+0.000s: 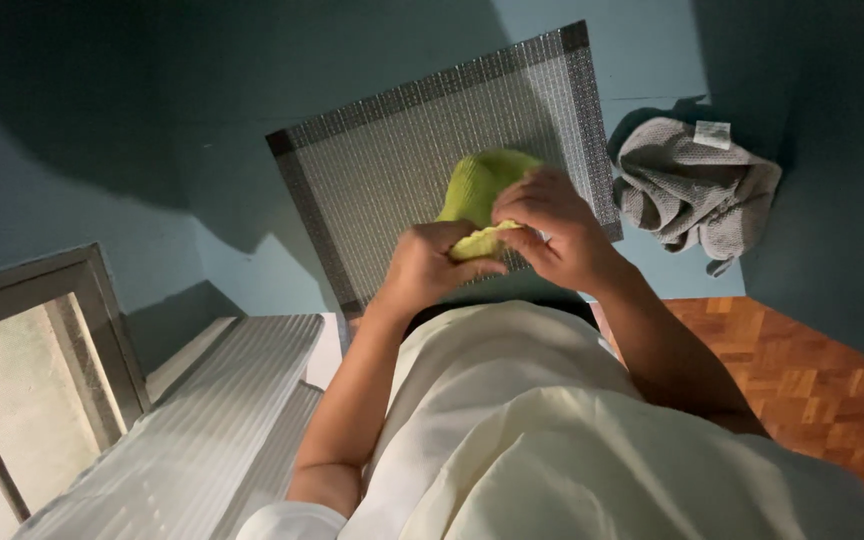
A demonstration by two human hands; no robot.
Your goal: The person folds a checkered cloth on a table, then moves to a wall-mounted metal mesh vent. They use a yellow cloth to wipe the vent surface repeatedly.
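While both hands' fingers pinch it, the yellow-green cloth bunches between them above the woven mat.

Dim scene, hard shadows, sharp focus

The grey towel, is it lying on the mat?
No, the grey towel lies crumpled on the blue table, to the right of the mat, while both hands hold a yellow-green cloth.

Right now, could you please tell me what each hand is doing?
Left hand: closed on the yellow-green cloth.
Right hand: closed on the same cloth.
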